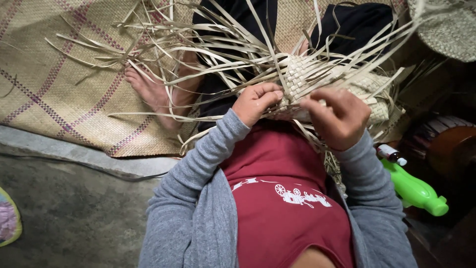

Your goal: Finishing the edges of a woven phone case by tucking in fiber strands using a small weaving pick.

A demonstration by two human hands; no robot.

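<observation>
A half-woven piece of pale straw (317,74) rests on my lap, with many long loose strips (198,44) fanning out to the left and up. My left hand (255,101) pinches strips at the near left edge of the woven part. At its near middle, my right hand (337,116) has its fingers curled around strips. Grey sleeves and a red shirt fill the lower frame.
A woven floor mat with purple lines (69,84) lies at the left, and my bare foot (151,92) rests on it. A green spray bottle (414,188) lies at the right beside a dark wooden object (446,149). Another woven item (448,30) sits top right.
</observation>
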